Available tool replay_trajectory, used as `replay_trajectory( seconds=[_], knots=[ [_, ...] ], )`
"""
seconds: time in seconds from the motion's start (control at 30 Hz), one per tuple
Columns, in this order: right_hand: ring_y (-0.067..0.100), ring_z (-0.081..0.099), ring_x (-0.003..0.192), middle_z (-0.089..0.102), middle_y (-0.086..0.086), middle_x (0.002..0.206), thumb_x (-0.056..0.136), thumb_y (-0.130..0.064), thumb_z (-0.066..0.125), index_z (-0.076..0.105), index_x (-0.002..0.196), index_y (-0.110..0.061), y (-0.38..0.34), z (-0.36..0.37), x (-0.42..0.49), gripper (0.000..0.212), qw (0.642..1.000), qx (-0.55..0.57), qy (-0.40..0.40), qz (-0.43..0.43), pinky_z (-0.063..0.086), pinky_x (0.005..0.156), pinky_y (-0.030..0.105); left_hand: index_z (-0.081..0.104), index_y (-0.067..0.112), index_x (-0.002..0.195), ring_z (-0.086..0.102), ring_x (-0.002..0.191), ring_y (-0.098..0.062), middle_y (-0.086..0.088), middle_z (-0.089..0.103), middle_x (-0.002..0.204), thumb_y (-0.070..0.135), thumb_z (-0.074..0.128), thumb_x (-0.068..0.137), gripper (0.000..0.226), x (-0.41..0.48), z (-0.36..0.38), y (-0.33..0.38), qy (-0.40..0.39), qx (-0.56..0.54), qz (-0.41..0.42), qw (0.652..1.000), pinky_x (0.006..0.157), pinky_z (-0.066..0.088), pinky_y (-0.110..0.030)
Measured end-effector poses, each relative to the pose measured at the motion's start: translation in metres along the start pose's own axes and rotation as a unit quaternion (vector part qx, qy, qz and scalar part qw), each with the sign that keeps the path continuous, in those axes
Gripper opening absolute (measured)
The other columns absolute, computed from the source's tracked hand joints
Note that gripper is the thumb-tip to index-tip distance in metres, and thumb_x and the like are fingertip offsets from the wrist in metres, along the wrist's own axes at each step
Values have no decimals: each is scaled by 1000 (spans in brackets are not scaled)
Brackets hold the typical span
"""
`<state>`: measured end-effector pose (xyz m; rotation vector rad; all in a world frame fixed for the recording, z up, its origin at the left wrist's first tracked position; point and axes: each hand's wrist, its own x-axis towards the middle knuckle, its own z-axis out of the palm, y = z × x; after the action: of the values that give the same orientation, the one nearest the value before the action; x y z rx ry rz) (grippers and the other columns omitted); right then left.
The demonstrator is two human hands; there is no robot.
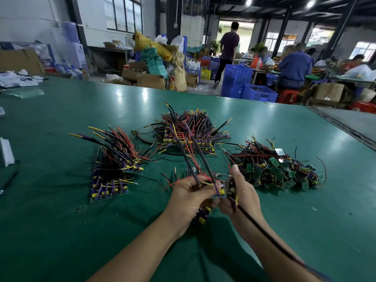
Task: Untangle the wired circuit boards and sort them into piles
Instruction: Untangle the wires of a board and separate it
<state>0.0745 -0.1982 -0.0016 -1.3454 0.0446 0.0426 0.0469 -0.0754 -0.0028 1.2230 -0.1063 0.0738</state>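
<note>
My left hand (190,197) grips a small stack of blue wired circuit boards (218,191), their black, red and purple wires fanning upward. My right hand (243,193) pinches one dark board (231,187) right beside that stack; a long black wire (264,233) trails from it along my forearm. On the green table (61,231) lie three piles: a neat stack of blue boards (110,180) at left, a wiry mound (188,133) at centre back, and a tangle of small green boards (280,169) at right.
White packets (6,151) lie at the table's left edge and papers (18,78) at its far left corner. Beyond the table stand cardboard boxes (150,80), blue crates (259,92) and several people, one walking away, others seated at benches.
</note>
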Motion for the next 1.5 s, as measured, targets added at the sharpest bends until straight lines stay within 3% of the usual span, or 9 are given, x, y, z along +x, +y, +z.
replay_trajectory(
  seconds=[0.2, 0.37, 0.5, 0.63, 0.9, 1.2, 1.3, 1.4, 1.5],
  knots=[
    [16, 42, 37, 47, 7, 49, 94, -46, 55, 55, 44, -21, 0, -8, 6, 57, 994, 71, 29, 84, 37, 40, 20, 73, 21, 70, 48, 38, -11, 3, 61, 54, 17, 79, 73, 7, 2, -3, -3, 9, 70, 3, 998, 43, 40, -20],
    [11, 48, 39, 58, 5, 55, 97, -35, 54, 57, 73, -9, -3, -8, 7, 36, 992, 80, 48, 88, 40, 37, 19, 53, 4, 102, 50, 43, -13, 0, 59, 56, 8, 75, 82, 30, 6, -7, -9, 71, 56, -5, 996, 46, 44, -24],
    [11, 52, 46, 65, 3, 64, 100, -16, 48, 65, 93, -14, -3, -10, 4, 18, 999, -9, 19, 41, 42, 39, 24, 64, 10, 90, 61, 54, -14, 1, 66, 67, 0, 67, 86, 11, 7, -10, -7, 79, 20, 4, 997, 54, 51, -22],
    [23, 58, 56, 64, 8, 65, 100, -18, 49, 70, 76, -19, 0, -14, 6, 32, 992, -124, 4, -3, 45, 50, 29, 67, 14, 93, 63, 57, -14, 4, 66, 67, -4, 64, 87, 19, 7, -11, -5, 81, 33, 25, 996, 57, 53, -22],
    [17, 59, 62, 65, 4, 63, 98, -51, 41, 65, 76, -14, 12, -22, 12, 49, 875, -457, 16, -161, 47, 59, 33, 64, 7, 88, 62, 57, -12, 6, 63, 66, 4, 65, 89, 3, 9, -15, -8, 119, 74, 63, 988, 57, 54, -23],
    [17, 62, 76, 69, 5, 81, 90, -69, 29, 68, 80, -23, 9, -11, 3, 62, 938, -283, -111, -164, 48, 74, 36, 70, 10, 95, 70, 77, -12, -4, 74, 83, 10, 73, 84, 12, 6, -8, -14, 93, 111, 112, 983, 68, 54, -20],
    [-5, 65, 90, 74, -15, 88, 92, -54, 28, 76, 79, -36, 9, -12, 3, 53, 968, -166, -154, -106, 46, 81, 11, 68, 9, 90, 69, 72, -10, -1, 73, 78, 11, 73, 84, 7, 3, -5, -15, 82, 107, 132, 982, 65, 53, -20],
    [15, 59, 114, 69, 8, 113, 85, -49, 41, 71, 104, -12, 11, -18, 9, 51, 967, -180, -154, -92, 42, 103, 35, 65, 6, 88, 68, 66, -16, -4, 71, 76, 3, 69, 86, 6, 2, -3, -16, 75, 61, 138, 986, 61, 58, -30],
    [12, 58, 86, 63, 12, 85, 86, -43, 48, 66, 88, -9, 7, -20, 9, 39, 953, -190, -177, -156, 43, 84, 27, 66, 8, 88, 68, 65, -23, -7, 72, 78, 3, 71, 85, 7, 2, -4, -15, 63, 36, 134, 988, 61, 57, -28]
  ],
)
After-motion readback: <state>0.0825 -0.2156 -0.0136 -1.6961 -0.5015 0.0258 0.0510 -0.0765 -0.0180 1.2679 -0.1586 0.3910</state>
